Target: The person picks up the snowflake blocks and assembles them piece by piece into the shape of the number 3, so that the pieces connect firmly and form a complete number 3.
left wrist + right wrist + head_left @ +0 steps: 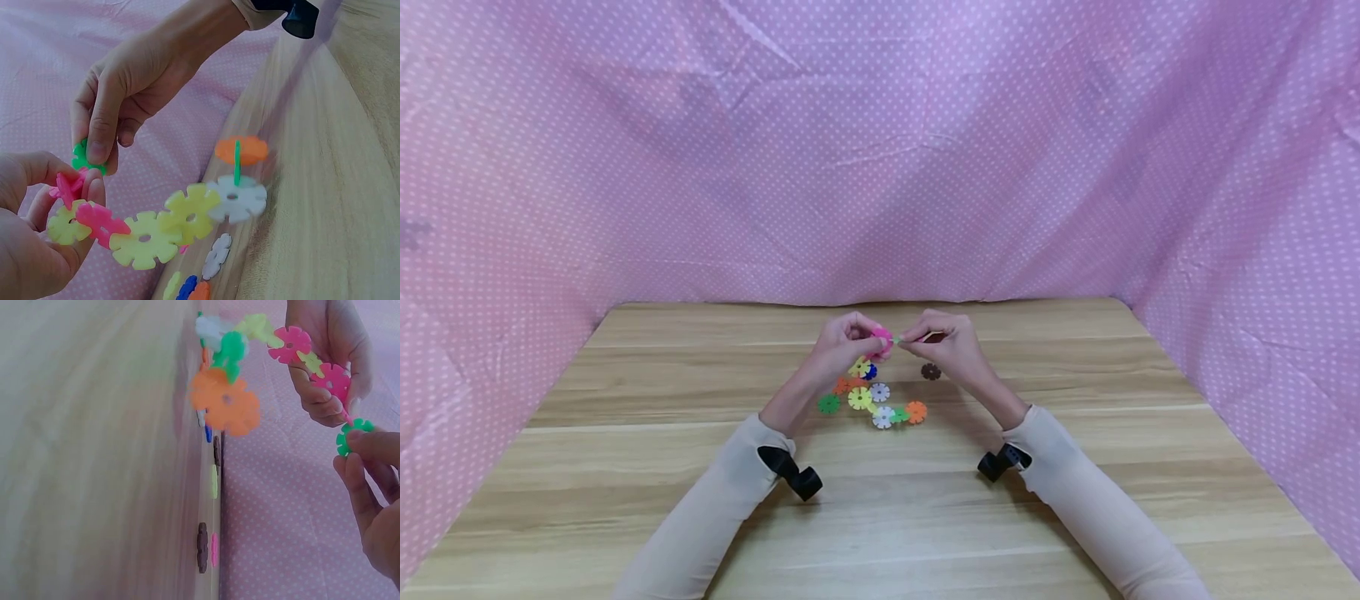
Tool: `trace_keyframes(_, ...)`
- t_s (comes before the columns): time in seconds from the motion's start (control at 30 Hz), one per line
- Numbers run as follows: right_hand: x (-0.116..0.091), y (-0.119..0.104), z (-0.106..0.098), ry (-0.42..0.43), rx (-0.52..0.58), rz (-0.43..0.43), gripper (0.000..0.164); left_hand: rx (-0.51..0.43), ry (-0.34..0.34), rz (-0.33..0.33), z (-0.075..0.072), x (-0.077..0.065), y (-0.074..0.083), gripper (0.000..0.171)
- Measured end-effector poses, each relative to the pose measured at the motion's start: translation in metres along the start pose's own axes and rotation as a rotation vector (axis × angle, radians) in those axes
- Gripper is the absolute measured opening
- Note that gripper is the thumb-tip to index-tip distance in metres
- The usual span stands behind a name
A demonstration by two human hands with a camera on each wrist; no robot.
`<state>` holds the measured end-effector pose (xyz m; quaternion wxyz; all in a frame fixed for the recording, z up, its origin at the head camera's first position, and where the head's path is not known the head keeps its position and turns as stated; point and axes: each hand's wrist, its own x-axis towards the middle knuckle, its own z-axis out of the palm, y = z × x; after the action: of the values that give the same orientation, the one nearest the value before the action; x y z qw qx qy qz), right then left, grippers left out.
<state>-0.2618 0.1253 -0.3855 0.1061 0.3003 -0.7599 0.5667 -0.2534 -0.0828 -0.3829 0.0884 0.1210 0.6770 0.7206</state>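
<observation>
My left hand (841,342) holds a chain of notched plastic snowflake discs by a pink disc (331,381) near its upper end. From there the chain hangs through another pink disc (100,222), yellow discs (140,247), a white disc (247,200) and a green one to an orange disc (215,406). Between thumb and fingers, my right hand (951,343) pinches a loose-looking green disc (343,441). Its edge meets the chain's pink end; how far the notches engage I cannot tell. Both hands are raised above the table, close together.
On the wooden table (895,508) lie further discs under and beyond the hands: a green one (828,404), a brown one (931,372), a white one (880,392) and a blue one (872,373). A pink dotted cloth (880,167) hangs behind the table.
</observation>
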Motion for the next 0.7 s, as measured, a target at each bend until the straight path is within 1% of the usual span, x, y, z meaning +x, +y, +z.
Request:
trace_keyframes(0.13,-0.001,0.0,0.002,0.001,0.003,0.001,0.006,0.014,0.023,-0.006,0.001,-0.002,0.0,0.013)
trace_keyframes(0.23,-0.002,0.001,0.002,0.008,0.015,0.007,0.006,0.012,0.017,-0.009,0.001,-0.003,0.001,0.013)
trace_keyframes(0.4,-0.001,-0.003,0.001,0.014,0.015,0.0,0.007,-0.003,-0.015,-0.001,0.0,-0.003,0.004,0.012)
trace_keyframes(0.7,0.0,-0.012,-0.001,-0.025,-0.07,-0.063,0.008,0.016,-0.034,-0.012,-0.003,-0.004,0.009,0.01)
